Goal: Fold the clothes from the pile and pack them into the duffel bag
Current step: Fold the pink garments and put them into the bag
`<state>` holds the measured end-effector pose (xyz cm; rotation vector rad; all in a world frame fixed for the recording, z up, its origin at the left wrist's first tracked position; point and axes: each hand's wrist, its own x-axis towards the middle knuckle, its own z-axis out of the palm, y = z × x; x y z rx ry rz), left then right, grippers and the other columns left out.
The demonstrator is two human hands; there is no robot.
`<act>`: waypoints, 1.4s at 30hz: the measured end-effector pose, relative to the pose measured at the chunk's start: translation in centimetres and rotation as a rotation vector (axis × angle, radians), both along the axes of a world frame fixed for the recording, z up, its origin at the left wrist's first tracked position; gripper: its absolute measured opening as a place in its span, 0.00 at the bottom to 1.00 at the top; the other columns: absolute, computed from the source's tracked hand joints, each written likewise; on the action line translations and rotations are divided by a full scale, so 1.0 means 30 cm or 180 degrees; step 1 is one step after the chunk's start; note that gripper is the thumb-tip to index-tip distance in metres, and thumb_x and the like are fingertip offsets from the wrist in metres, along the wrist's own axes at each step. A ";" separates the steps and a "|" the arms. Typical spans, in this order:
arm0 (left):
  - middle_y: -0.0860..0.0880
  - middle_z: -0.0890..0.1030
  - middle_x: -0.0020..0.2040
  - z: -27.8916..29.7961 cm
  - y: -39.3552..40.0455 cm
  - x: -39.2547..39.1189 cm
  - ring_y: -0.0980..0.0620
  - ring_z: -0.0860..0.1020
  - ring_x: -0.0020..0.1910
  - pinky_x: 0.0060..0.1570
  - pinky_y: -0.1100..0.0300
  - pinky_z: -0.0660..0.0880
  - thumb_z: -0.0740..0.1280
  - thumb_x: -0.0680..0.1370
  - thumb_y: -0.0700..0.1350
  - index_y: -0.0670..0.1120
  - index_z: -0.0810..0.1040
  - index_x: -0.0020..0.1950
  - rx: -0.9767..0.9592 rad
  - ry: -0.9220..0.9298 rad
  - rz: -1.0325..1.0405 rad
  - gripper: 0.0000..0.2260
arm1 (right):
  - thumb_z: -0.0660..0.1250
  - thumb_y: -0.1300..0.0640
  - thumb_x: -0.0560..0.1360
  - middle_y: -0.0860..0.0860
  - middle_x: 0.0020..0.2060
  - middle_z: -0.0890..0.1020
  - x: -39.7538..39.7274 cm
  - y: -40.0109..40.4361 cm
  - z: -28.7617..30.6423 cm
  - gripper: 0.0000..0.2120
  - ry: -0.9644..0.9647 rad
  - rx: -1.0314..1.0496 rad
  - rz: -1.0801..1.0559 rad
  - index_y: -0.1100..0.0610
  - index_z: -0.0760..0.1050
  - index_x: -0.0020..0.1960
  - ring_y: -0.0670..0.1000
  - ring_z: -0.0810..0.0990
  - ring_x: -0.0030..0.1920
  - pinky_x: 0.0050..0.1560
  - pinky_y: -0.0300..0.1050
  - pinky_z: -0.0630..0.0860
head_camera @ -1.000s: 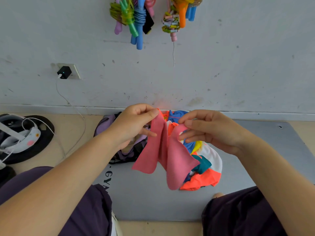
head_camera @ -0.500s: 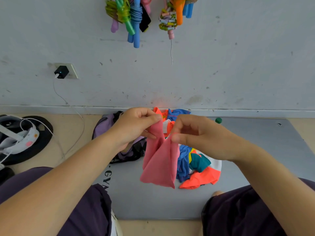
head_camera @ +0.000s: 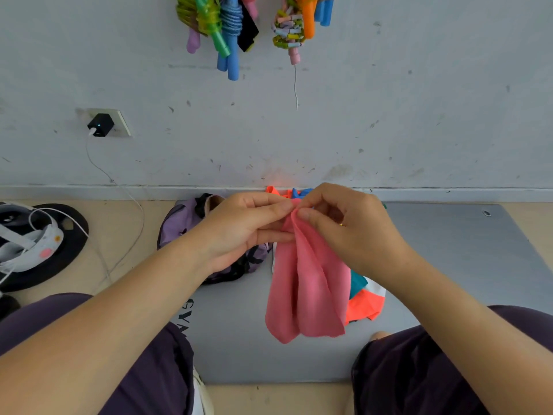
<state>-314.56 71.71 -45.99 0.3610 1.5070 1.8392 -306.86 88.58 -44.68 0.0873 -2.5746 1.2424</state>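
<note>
While we sit on the floor, our left hand [head_camera: 239,232] and right hand [head_camera: 350,232] meet at centre frame, each pinching the top edge of a pink cloth [head_camera: 305,292] that hangs down folded in loose pleats above the grey mat [head_camera: 466,259]. Behind it, toward 4 o'clock, lies the pile of clothes [head_camera: 363,304]. At 9 o'clock from the cloth, partly hidden by our left hand, sits the purple duffel bag [head_camera: 179,223] on the mat's far-left corner.
</note>
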 end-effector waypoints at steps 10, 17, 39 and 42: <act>0.42 0.85 0.47 0.010 0.002 0.014 0.47 0.84 0.48 0.48 0.57 0.81 0.69 0.72 0.44 0.40 0.83 0.51 0.0011 -0.0008 0.0083 0.11 | 0.73 0.59 0.73 0.50 0.30 0.78 -0.009 0.003 -0.010 0.04 0.0250 -0.0376 -0.0195 0.56 0.79 0.42 0.52 0.74 0.32 0.35 0.42 0.72; 0.45 0.86 0.44 0.008 -0.004 0.023 0.52 0.84 0.44 0.49 0.60 0.81 0.73 0.72 0.42 0.42 0.84 0.49 -0.0315 0.0650 0.0378 0.08 | 0.71 0.58 0.75 0.45 0.34 0.80 -0.014 0.006 -0.009 0.06 -0.0158 -0.0961 -0.0012 0.53 0.76 0.42 0.60 0.75 0.31 0.33 0.49 0.71; 0.54 0.81 0.34 0.033 -0.100 -0.069 0.52 0.79 0.33 0.39 0.61 0.74 0.77 0.71 0.49 0.56 0.84 0.44 -0.1684 0.2338 -0.0141 0.05 | 0.74 0.61 0.72 0.41 0.32 0.78 -0.050 0.098 -0.008 0.07 -0.1161 -0.0205 0.0508 0.52 0.78 0.39 0.37 0.73 0.33 0.37 0.27 0.69; 0.50 0.84 0.38 0.005 -0.087 -0.059 0.50 0.82 0.37 0.43 0.56 0.77 0.75 0.72 0.49 0.58 0.83 0.37 -0.1937 0.2507 -0.0166 0.05 | 0.76 0.62 0.70 0.41 0.31 0.76 -0.050 0.090 -0.016 0.11 -0.0989 0.0017 0.0429 0.51 0.76 0.37 0.37 0.71 0.30 0.34 0.26 0.67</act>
